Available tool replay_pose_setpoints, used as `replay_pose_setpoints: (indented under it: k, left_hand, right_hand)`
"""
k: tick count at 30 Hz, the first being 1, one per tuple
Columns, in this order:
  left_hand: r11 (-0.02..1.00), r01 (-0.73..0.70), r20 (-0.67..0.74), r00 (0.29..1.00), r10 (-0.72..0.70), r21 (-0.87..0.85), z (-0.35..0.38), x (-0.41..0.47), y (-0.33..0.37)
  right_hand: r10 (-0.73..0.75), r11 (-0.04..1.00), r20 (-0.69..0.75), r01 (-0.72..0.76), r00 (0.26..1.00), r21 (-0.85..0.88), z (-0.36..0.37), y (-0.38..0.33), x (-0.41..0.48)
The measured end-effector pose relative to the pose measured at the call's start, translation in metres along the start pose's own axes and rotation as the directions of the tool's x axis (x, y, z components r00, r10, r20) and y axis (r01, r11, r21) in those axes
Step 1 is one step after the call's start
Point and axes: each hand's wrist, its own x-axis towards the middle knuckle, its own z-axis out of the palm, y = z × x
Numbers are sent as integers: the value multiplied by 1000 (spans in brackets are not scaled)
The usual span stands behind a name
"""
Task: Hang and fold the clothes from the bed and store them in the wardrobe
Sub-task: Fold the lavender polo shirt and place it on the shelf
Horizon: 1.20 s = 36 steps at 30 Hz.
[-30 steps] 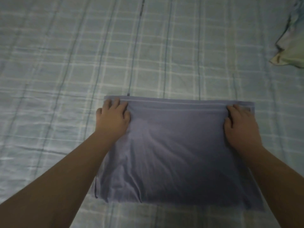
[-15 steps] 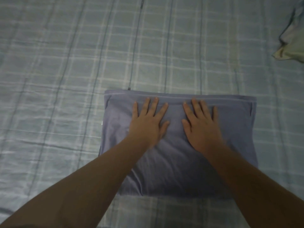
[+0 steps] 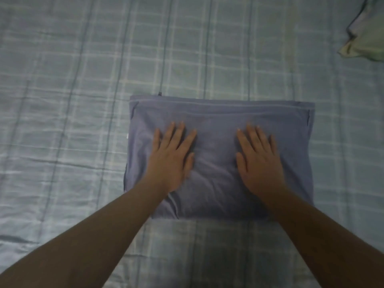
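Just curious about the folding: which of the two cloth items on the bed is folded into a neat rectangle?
The blue-purple garment under the left hand and right hand. The pale cloth at the top right lies crumpled, untouched.

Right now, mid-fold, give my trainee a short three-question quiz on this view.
1. True or false: the left hand and the right hand both lie flat, fingers straight, on the folded blue garment.
2. Where is the pale crumpled cloth? A) on the bed at the far right, apart from the garment; B) under the left hand; C) stacked on the garment.
3. Fill in: the garment rests on a ____-patterned bed sheet.
Key: 1 true; 2 A; 3 checked.
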Motion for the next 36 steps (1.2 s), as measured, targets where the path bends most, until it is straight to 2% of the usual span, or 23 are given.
replay_pose_setpoints:
  k: [3, 7, 11, 15, 17, 20, 22, 26, 30, 33, 36]
  left_hand:
    - [996, 93, 26, 995, -93, -9, 2, -58, -8]
    - [994, 105, 85, 991, -107, 31, 14, -105, -12]
    - [992, 102, 112, 988, -110, 76, 28, -112, -16]
    - [989, 113, 120, 985, -124, 96, 25, -111, -14]
    - [987, 132, 122, 982, -143, 94, 16, -109, -9]
    - [983, 173, 118, 977, -179, 63, -3, -97, 9]
    - [990, 143, 105, 984, -144, 15, -16, -81, 27]
    - [992, 66, 146, 988, -51, -104, -39, -28, 77]
    - [954, 115, 205, 977, -59, -276, -46, 45, 148]
    - [913, 151, 255, 965, -54, -378, -40, 100, 196]
    - [911, 185, 284, 956, -79, -369, -30, 149, 237]
  right_hand:
    - [82, 996, 4, -82, 997, 31, -4, 10, -53]
    - [177, 984, 67, -176, 982, -25, 4, 30, -103]
    - [196, 979, 137, -185, 971, -85, 18, 41, -121]
    - [201, 978, 136, -190, 970, -86, 19, 40, -120]
    - [202, 979, 125, -200, 971, -26, 11, 39, -118]
    - [201, 958, 66, -210, 977, 193, -7, 43, -115]
    - [255, 920, 12, -247, 967, 304, -23, 48, -116]
    - [487, 799, 10, -450, 873, 399, -48, 62, -127]
    - [681, 638, 163, -687, 714, 348, -51, 82, -136]
    - [707, 507, 351, -786, 614, 354, -48, 81, -137]
    - [686, 482, 438, -813, 581, 326, -42, 81, -134]
